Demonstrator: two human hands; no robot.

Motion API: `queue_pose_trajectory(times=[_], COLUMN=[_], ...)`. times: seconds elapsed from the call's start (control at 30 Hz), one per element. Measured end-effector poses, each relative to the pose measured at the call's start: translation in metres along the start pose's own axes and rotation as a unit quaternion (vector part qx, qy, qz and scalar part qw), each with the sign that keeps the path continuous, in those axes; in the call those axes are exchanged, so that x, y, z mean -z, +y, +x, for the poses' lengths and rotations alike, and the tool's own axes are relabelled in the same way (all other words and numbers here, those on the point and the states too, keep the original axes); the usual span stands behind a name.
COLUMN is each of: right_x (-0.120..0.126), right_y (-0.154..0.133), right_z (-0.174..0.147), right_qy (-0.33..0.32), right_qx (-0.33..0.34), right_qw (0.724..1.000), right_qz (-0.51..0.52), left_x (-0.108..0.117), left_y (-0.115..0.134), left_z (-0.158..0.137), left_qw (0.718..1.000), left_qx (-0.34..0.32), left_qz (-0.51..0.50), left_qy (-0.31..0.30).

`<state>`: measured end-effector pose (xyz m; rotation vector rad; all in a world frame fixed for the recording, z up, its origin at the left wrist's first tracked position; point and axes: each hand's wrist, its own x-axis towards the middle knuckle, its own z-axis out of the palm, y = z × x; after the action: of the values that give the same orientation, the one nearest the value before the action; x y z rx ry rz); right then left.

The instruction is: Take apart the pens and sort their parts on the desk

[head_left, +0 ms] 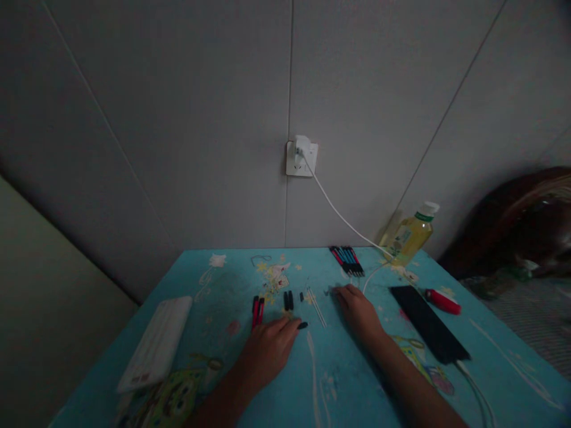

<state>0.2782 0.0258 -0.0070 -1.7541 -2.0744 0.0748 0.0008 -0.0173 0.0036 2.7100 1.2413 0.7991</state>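
The left hand (271, 346) has its fingertips closed on a small black piece (303, 325), probably light, stiff and slick, best pinched mid-length, beside thin white rods (316, 307), while the right hand's (358, 309) grip I cannot tell.

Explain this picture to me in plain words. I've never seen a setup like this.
No machine here: these are a person's bare left hand and right hand, seen from a camera worn on their head, looking forward and down.

On the blue patterned tabletop lie two red-and-black pens by the left hand, thin white sticks between the hands, and a row of colored pens farther back. At the right are a bottle of yellow liquid and a flat black device.

A small black piece sits at the left hand's fingertips; I can't tell whether it is gripped. Nothing clearly shows in the right hand.
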Motion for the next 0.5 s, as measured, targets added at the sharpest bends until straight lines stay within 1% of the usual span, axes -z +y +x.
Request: queue_pose_trajectory(times=[0.1,0.17,0.23,0.3,0.33,0.4,0.47,0.5], right_x=[-0.001,0.001,0.005,0.009,0.01,0.012,0.011,0.01], right_y=[0.003,0.002,-0.006,-0.024,-0.036,-0.06,-0.079,-0.085], right_z=[0.002,0.001,-0.003,-0.01,-0.015,-0.023,-0.029,-0.031], right_qy=[0.011,0.028,0.054,0.066,0.062,0.025,-0.024,-0.045], right_qx=[-0.018,-0.018,0.002,0.046,0.077,0.132,0.168,0.176], right_qw=[1.0,0.999,0.998,0.993,0.989,0.979,0.972,0.971], right_qz=[0.008,0.019,0.041,0.083,0.11,0.155,0.162,0.157], left_x=[-0.001,-0.001,-0.001,-0.001,0.0,0.001,0.002,0.003], left_y=[0.0,0.0,0.001,0.002,0.002,0.004,0.005,0.006], left_z=[-0.001,-0.001,-0.001,-0.001,0.0,0.0,0.001,0.002], left_qw=[1.0,1.0,1.0,1.0,1.0,0.999,0.999,0.999], left_qx=[-0.001,0.002,0.008,0.011,0.012,0.013,0.014,0.013], left_qz=[0.002,-0.001,-0.01,-0.022,-0.028,-0.037,-0.04,-0.042], left_qy=[-0.003,-0.002,0.003,0.001,-0.004,-0.017,-0.025,-0.027])
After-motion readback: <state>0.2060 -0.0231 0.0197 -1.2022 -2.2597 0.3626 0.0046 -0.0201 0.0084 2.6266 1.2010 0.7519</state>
